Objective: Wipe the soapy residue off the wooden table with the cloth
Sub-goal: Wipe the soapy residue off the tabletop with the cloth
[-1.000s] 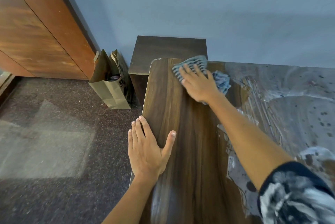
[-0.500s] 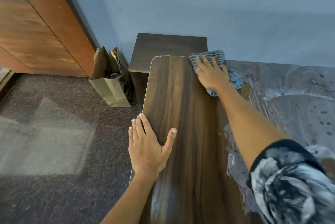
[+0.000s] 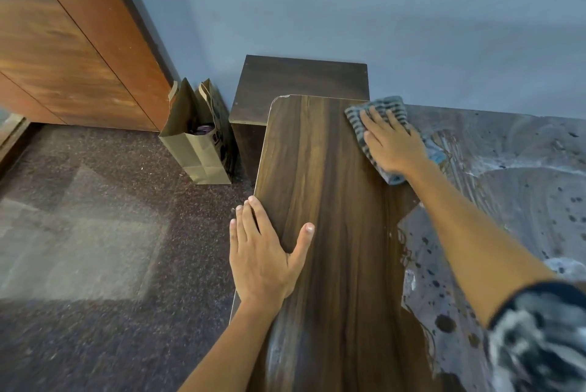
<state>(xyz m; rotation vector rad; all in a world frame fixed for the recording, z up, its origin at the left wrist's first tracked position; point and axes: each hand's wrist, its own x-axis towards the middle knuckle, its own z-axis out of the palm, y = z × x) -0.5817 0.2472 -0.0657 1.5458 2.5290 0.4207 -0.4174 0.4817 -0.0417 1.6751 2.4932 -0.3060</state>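
At the far edge of the dark wood-grain desk [image 3: 333, 217], the striped grey-blue cloth [image 3: 377, 112] lies flat under the right hand [image 3: 393, 144], whose fingers [image 3: 369, 119] are spread straight — pressing, not gripping. It looks soft, limp and probably damp, best handled under a flat palm. The left hand [image 3: 263, 258] rests open on the desk's left edge. The foamy grey soap residue [image 3: 507, 188] runs out of frame — its extent is unclear.

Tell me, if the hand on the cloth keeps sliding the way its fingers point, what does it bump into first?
Probably the blue wall. The right hand lies flat on the cloth near the wooden table's far edge, fingers pointing that way; how close the wall stands is unclear.
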